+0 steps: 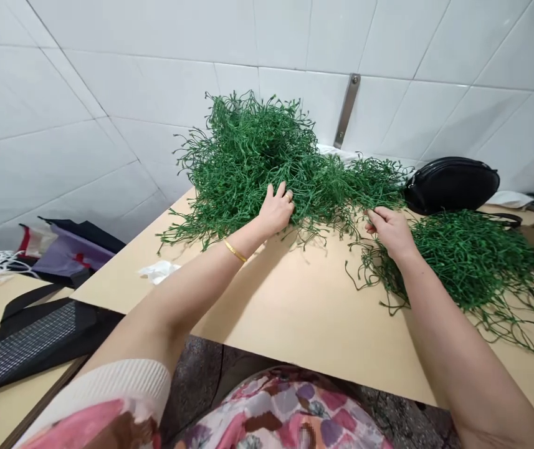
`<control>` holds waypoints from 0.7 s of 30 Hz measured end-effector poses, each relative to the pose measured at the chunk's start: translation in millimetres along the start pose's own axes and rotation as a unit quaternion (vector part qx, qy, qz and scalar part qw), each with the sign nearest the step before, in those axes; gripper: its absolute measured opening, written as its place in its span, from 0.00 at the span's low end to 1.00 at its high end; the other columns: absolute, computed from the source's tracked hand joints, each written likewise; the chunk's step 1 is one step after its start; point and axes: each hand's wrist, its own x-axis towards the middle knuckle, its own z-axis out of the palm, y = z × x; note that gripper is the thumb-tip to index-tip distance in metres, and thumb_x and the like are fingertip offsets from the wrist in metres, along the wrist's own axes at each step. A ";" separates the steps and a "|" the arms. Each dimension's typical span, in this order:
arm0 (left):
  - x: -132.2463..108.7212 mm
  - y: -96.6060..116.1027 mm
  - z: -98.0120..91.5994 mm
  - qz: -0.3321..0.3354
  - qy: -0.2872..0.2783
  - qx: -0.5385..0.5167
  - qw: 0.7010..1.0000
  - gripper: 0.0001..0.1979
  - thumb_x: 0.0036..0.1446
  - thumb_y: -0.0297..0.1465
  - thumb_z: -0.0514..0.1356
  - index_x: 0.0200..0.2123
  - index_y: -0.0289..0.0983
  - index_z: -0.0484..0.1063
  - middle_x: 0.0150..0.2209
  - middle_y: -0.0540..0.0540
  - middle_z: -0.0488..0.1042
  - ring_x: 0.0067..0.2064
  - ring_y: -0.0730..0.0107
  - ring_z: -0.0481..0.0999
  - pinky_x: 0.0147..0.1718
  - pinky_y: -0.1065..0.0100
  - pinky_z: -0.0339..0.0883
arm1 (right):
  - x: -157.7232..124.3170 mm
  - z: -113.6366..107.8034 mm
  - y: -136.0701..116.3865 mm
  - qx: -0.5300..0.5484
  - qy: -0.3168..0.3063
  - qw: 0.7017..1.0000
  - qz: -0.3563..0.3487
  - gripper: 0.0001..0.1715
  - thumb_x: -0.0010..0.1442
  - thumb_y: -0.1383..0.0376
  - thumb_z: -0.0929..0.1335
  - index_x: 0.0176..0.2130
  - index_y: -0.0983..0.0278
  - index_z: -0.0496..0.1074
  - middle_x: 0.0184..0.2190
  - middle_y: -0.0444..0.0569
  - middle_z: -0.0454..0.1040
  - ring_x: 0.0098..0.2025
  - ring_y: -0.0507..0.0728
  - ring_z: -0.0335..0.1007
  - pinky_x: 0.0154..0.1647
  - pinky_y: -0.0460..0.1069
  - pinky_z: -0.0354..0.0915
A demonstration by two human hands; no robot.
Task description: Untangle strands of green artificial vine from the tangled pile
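in the head view, the main risk, as i judge it, is tangling; the large heap of thin green cord-like strands with knobbed ends (248, 156) lies so loosely interlaced on the pale wood-toned table (271, 305) that a pull on one strand could drag several neighbours along; stray ends between it and the smaller, flatter pile of similar green strands (472, 255) could let the two get mixed; the rounded black bag (456, 184), just beside both, could snag loose ends; as for position, the large heap rises beyond the left hand (276, 211), whose fingers are slightly apart and touch its near side; its thinner tail runs to the right, just beyond the right hand (392, 234), whose fingers are drawn together at the tips; i cannot tell whether a strand is clamped between them; the smaller pile lies just to the right of that hand
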 end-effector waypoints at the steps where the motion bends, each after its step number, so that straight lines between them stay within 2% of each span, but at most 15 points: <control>1: -2.1 5.4 -4.8 0.010 -0.008 -0.012 1.000 0.18 0.51 0.22 0.50 0.42 0.33 0.75 0.54 0.36 0.66 0.63 0.43 0.51 0.55 0.40 0.47 | -0.6 -0.2 -0.9 0.011 -0.004 1.000 -0.010 0.12 0.49 0.58 0.65 0.22 0.63 0.63 0.20 0.43 0.64 0.23 0.52 0.64 0.25 0.48 0.63; 4: -9.4 13.0 -26.6 0.025 -0.045 -0.078 0.996 0.15 0.49 0.24 0.53 0.38 0.36 0.76 0.50 0.40 0.70 0.61 0.45 0.56 0.54 0.45 0.53 | -0.2 0.9 -1.3 0.011 0.001 0.999 -0.032 0.13 0.49 0.58 0.65 0.21 0.62 0.61 0.20 0.43 0.62 0.24 0.52 0.64 0.25 0.48 0.63; 6: -12.9 9.6 -46.9 0.047 -0.080 -0.149 0.984 0.11 0.50 0.26 0.55 0.34 0.36 0.76 0.46 0.43 0.73 0.54 0.55 0.66 0.53 0.53 0.57 | 1.0 2.2 0.5 -0.004 0.004 0.999 -0.052 0.15 0.50 0.57 0.65 0.20 0.62 0.59 0.19 0.42 0.59 0.23 0.52 0.63 0.24 0.47 0.62; 8: -15.6 2.9 -71.0 0.069 -0.097 -0.238 0.964 0.08 0.50 0.31 0.57 0.29 0.37 0.76 0.43 0.46 0.75 0.47 0.65 0.72 0.47 0.62 0.64 | 1.5 3.3 2.6 -0.026 -0.001 0.996 -0.081 0.16 0.51 0.57 0.64 0.20 0.62 0.58 0.18 0.41 0.56 0.23 0.50 0.60 0.25 0.46 0.60; 11: -17.6 -3.2 -107.9 0.092 -0.079 -0.328 0.937 0.11 0.50 0.36 0.58 0.23 0.36 0.74 0.41 0.46 0.75 0.42 0.68 0.73 0.42 0.64 0.66 | -0.1 3.9 5.1 -0.067 -0.009 0.990 -0.125 0.16 0.52 0.56 0.63 0.20 0.63 0.60 0.19 0.42 0.58 0.24 0.50 0.57 0.27 0.46 0.58; 14: -9.8 4.6 -129.1 0.089 -0.005 -0.352 0.932 0.13 0.54 0.38 0.55 0.27 0.35 0.73 0.40 0.44 0.74 0.44 0.67 0.72 0.43 0.61 0.65 | -3.9 4.6 5.7 -0.112 -0.010 0.980 -0.163 0.15 0.54 0.57 0.62 0.21 0.63 0.63 0.20 0.44 0.62 0.26 0.52 0.58 0.29 0.47 0.57; 17: 12.0 28.1 -119.2 0.086 0.079 -0.306 0.945 0.13 0.53 0.36 0.55 0.40 0.38 0.72 0.46 0.43 0.71 0.51 0.63 0.67 0.48 0.57 0.62 | -8.4 7.6 2.5 -0.137 -0.008 0.969 -0.204 0.13 0.54 0.59 0.62 0.23 0.63 0.66 0.25 0.47 0.68 0.30 0.54 0.63 0.34 0.48 0.60; 19: 28.7 47.9 -97.3 0.118 0.061 -0.245 0.960 0.21 0.49 0.32 0.59 0.49 0.40 0.68 0.51 0.42 0.67 0.57 0.56 0.60 0.51 0.53 0.58 | -12.1 9.3 -2.6 -0.147 -0.025 0.963 -0.223 0.12 0.54 0.60 0.62 0.25 0.63 0.69 0.28 0.49 0.71 0.32 0.54 0.65 0.36 0.49 0.60; 21: 41.5 63.8 -71.6 0.163 0.009 -0.187 0.969 0.26 0.47 0.27 0.58 0.52 0.42 0.65 0.53 0.42 0.66 0.60 0.52 0.56 0.51 0.51 0.57 | -16.4 7.4 -9.8 -0.169 -0.063 0.957 -0.228 0.13 0.55 0.59 0.62 0.24 0.63 0.69 0.25 0.48 0.70 0.29 0.54 0.64 0.34 0.48 0.59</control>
